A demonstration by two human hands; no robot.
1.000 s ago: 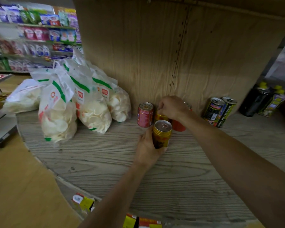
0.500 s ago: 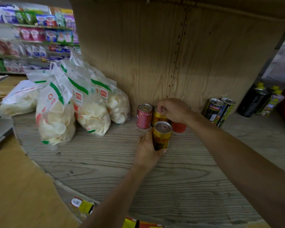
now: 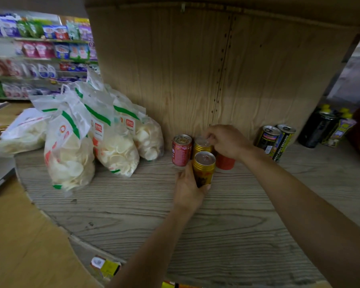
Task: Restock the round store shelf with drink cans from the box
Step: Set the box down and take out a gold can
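Head view: the step in hand is judged to be seating two cans into the cluster at the back of the round shelf [image 3: 133, 215], against the wooden back panel [image 3: 195, 69]. The left hand [image 3: 187, 190] grips the front gold can [image 3: 204, 169] low on its body, thumb up the left side and fingertips [image 3: 206, 187] curled round the base on the right; the can stands upright, base at or on the shelf. The right hand [image 3: 227, 140] reaches in palm down over the cluster, wrist above a red can [image 3: 225, 162], its bent fingers closed on the top rim of the rear gold can [image 3: 202, 143], apparently pinching it. Both forearms enter from the lower edge of the frame and extend forward. A second red can [image 3: 181, 150] stands just left of the gold pair, touching or nearly so. To complete the step well: set each base flat before release, slide the front can straight back until it meets the rear one, and withdraw the fingers upward to avoid tipping neighbours. Keep clear of the snack bags [image 3: 71, 146] on the left and the dark cans [image 3: 274, 140] on the right. The supply box cannot be identified here.
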